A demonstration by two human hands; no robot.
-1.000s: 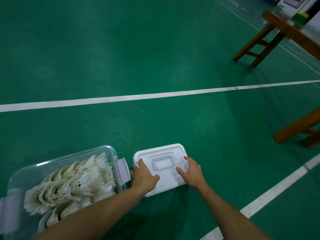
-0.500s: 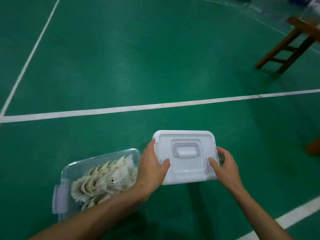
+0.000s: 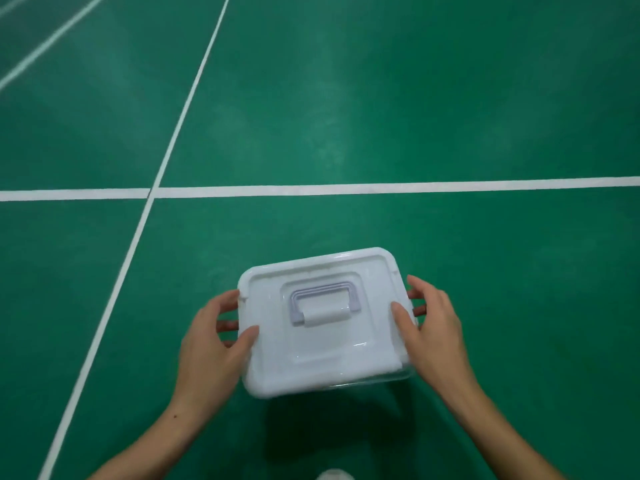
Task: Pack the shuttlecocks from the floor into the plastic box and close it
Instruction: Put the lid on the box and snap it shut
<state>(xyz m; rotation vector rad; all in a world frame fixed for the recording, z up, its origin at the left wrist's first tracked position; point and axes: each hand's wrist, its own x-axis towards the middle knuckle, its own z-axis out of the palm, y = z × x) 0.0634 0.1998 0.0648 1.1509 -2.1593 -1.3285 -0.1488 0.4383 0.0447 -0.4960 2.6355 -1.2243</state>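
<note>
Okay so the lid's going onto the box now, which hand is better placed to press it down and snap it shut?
Neither clearly: the left hand and right hand grip opposite short ends of the white lid, thumbs on top. Probably both press together. The latches are hidden.

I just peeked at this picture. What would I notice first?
First, the white lid with its pale handle, low in the middle. The left hand and right hand grip its short sides. Behind it, white lines cross the green floor.
</note>
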